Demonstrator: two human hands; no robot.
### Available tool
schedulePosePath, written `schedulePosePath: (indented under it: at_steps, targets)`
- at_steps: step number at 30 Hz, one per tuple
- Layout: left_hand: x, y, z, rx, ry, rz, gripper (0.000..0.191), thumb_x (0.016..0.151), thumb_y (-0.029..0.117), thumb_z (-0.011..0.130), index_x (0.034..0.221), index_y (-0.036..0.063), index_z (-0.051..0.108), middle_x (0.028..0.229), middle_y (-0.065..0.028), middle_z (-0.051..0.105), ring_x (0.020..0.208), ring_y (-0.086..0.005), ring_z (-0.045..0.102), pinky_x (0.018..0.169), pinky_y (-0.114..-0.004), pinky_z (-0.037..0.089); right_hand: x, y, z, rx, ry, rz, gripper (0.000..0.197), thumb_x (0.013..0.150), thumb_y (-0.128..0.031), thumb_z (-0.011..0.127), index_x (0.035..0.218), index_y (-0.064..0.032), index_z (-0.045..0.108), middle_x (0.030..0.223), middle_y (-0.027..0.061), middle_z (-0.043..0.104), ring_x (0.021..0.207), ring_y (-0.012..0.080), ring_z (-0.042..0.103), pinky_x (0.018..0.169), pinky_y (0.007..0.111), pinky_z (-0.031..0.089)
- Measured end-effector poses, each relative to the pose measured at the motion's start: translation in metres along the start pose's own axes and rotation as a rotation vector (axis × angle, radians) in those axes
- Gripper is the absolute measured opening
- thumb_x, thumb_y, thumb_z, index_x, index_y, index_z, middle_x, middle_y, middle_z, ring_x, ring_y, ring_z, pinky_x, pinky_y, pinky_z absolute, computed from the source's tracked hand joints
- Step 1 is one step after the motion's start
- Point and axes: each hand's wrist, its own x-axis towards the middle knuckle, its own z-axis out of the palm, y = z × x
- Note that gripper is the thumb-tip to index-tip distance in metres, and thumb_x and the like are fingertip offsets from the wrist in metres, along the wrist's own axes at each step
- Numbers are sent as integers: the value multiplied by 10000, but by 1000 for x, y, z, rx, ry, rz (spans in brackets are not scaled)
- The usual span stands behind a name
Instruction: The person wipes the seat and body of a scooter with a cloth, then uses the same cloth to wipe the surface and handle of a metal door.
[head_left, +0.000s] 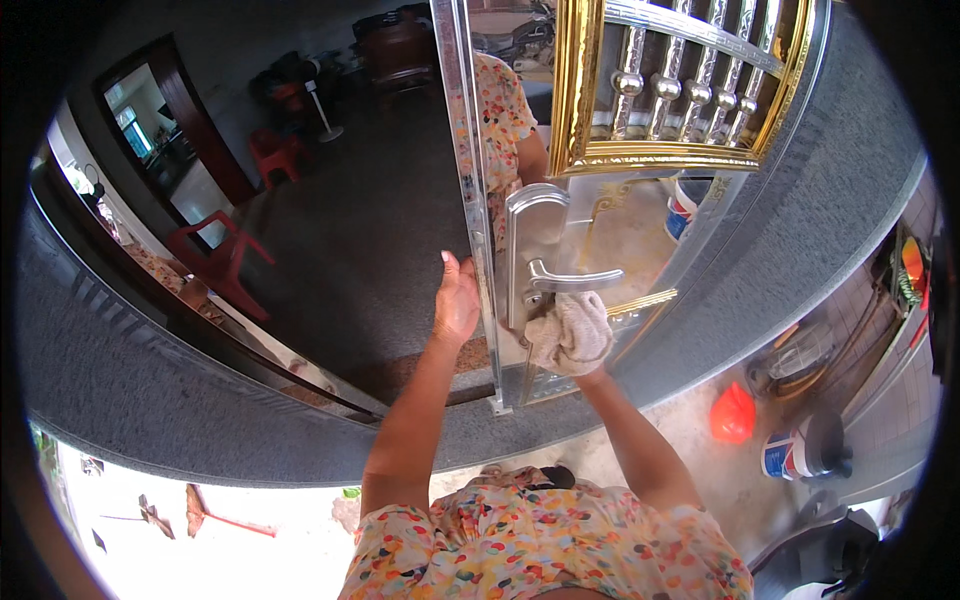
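Note:
A polished metal door with gold trim stands ajar before me. My left hand (457, 298) rests against the door's edge (482, 270), thumb up, its other fingers partly hidden behind the edge. A crumpled beige cloth (574, 334) covers most of my right hand (589, 367), pressed against the door just below the lever handle (577, 279). The handle sits on a tall metal lock plate (534, 225) with a keyhole under the lever. Above it are a gold frame (667, 163) and silver bars with round balls (697, 91).
Through the doorway lie a dark floor (352, 225) and red plastic chairs (225, 255). A grey stone door surround (750, 277) curves around. Right of me are a red plastic bag (733, 414), a white and blue bucket (799, 450) and a black object (825, 547).

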Motion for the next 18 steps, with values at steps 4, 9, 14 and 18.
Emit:
schedulePosePath:
  at_steps: [4,9,14,18]
  targets:
    - [-10,10,-15,58,115,2,716,827,609,285,1108,-27,459,1157,-130,490,1085,-224,434,946,-334,294,-37,1,-7,379,112,434,274,646,-119,612,894,-17,558,858,137,566,793,284,553,728,314,436]
    - [-58,-18,-15,557,521,-44,403,848,411,456,857,22,559,810,-92,591,764,-184,578,696,-313,465,-133,49,-24,174,-784,1149,435,611,-267,650,935,16,578,908,172,601,838,269,583,708,342,452]
    - [-115,-85,-31,552,302,-569,343,826,381,503,837,43,562,771,-81,597,698,-168,589,609,-300,480,-172,40,-21,22,-1139,1091,329,612,-259,635,792,15,607,776,180,613,724,289,599,626,358,463]
    - [-139,-113,-20,406,343,-662,459,807,466,501,1024,62,498,976,-62,558,849,-166,557,664,-281,464,-103,-8,-17,446,-1013,996,270,696,-155,600,906,15,586,741,125,613,638,202,560,573,313,428]
